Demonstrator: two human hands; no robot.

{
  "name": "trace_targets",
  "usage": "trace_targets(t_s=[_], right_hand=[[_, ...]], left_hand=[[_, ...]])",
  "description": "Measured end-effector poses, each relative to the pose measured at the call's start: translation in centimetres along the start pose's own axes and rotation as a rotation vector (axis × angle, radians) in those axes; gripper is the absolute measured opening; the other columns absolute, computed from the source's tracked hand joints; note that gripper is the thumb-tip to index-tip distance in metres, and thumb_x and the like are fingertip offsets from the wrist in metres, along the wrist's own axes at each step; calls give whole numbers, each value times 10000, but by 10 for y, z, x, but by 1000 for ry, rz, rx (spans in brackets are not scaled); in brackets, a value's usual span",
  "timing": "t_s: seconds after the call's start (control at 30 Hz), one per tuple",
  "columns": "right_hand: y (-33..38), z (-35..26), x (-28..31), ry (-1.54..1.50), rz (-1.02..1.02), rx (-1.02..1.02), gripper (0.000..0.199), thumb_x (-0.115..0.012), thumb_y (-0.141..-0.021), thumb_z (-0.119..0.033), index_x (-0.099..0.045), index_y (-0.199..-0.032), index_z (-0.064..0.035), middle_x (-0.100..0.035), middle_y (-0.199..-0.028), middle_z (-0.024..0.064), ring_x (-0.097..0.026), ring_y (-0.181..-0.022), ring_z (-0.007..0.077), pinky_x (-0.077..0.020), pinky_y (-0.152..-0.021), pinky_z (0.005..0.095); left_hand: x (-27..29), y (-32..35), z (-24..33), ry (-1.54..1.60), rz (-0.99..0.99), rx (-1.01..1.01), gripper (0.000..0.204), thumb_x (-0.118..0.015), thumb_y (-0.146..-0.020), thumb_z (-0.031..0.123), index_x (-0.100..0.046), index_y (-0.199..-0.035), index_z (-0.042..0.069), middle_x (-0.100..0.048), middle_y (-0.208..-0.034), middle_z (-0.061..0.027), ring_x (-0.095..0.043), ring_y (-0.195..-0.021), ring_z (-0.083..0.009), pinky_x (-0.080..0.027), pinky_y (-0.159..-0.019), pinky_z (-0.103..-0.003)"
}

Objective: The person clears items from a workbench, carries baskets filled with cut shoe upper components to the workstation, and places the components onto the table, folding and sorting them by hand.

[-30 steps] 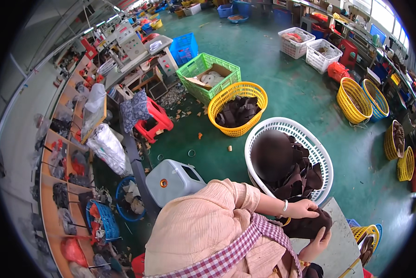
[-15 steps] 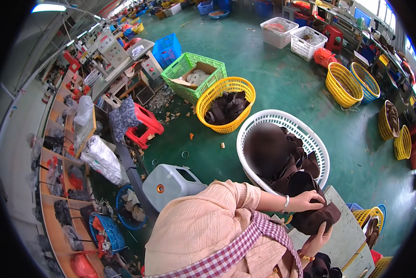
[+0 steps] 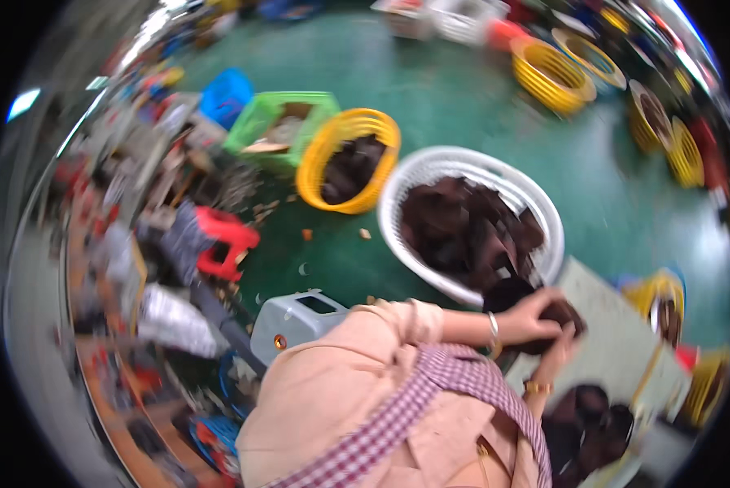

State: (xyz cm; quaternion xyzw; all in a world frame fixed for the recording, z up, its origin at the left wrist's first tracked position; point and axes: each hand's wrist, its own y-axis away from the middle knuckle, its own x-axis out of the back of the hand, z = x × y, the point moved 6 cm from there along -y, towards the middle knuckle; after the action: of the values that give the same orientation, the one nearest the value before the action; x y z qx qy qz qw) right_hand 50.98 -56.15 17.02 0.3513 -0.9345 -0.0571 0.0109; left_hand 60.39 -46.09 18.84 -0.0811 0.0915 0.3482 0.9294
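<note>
Both hands are at a dark brown, soft-looking curved piece (image 3: 507, 293) above the corner of a pale bench, near the rim of a white basket (image 3: 391, 236). My left hand (image 3: 532, 319), with a pale bangle at its wrist, is closed over the piece from above. My right hand (image 3: 557, 355), with a gold-coloured band, grips its near right side. Motion smears the fingertips, and the hands hide part of the piece. The white basket is heaped with similar brown pieces (image 3: 454, 224). More dark pieces (image 3: 589, 427) lie on the bench (image 3: 601, 325) near my right forearm.
A yellow basket (image 3: 306, 180) of dark pieces and a green crate (image 3: 255, 110) stand beyond the white basket. To the left are a grey stool (image 3: 296, 325), a red stool (image 3: 231, 240) and a shelf. Yellow baskets (image 3: 544, 85) line the right side.
My view has swung, so the baskets sit further up and left, and blur has grown. My hands have come closer together, and the brown piece looks turned and more covered by them.
</note>
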Motion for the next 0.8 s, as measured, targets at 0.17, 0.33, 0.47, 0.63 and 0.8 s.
trace_targets(t_s=[0.17, 0.33, 0.47, 0.63, 0.8], right_hand=[[3, -25, -6, 280, -330, -4, 371, -511, -915, -243, -524, -1163, 32, -581, -1115, 160, -550, -1039, 226, -439, -848, 350], [40, -99, 27, 628, -1, 316, 711, -726, -688, -154, -380, -1298, -37, -449, -1259, 179, -474, -1128, 320, -410, -919, 401], [45, -82, 33, 761, 278, 476, 761, -676, -667, -80, -323, -1341, -55, -256, -1366, 275, -337, -1209, 476, -347, -987, 461], [52, -99, 100, 645, 496, 598, 600, -450, -620, 133, -504, -1192, -38, -522, -1184, 195, -498, -1108, 369, -419, -925, 395], [84, -134, 77, 743, 426, 599, 573, -470, -636, 116, -533, -1183, -44, -487, -1230, 175, -523, -1065, 367, -432, -903, 396]], left_hand=[[12, -23, 6, 1, -147, -9, 591, -648, -724, 37, -379, -1250, 47, -481, -1151, -98, -457, -1121, -184, -375, -958, -311], [-22, -40, 17, -43, -158, 44, 460, -598, -796, 96, -446, -1222, 11, -546, -1082, -89, -523, -1013, -146, -418, -881, -272], [-81, -14, 22, 170, -523, 156, 559, -520, -862, 71, -274, -1358, -6, -497, -1068, -75, -487, -997, -105, -378, -885, -235], [-103, 1, 72, -436, -687, -248, 601, -718, -703, 59, -468, -1247, 8, -499, -1157, -142, -557, -1009, -226, -469, -864, -315], [-127, -12, 57, -662, -506, -601, 838, -768, -599, 123, -349, -1320, 39, -305, -1369, -213, -341, -1237, -402, -322, -998, -484]])
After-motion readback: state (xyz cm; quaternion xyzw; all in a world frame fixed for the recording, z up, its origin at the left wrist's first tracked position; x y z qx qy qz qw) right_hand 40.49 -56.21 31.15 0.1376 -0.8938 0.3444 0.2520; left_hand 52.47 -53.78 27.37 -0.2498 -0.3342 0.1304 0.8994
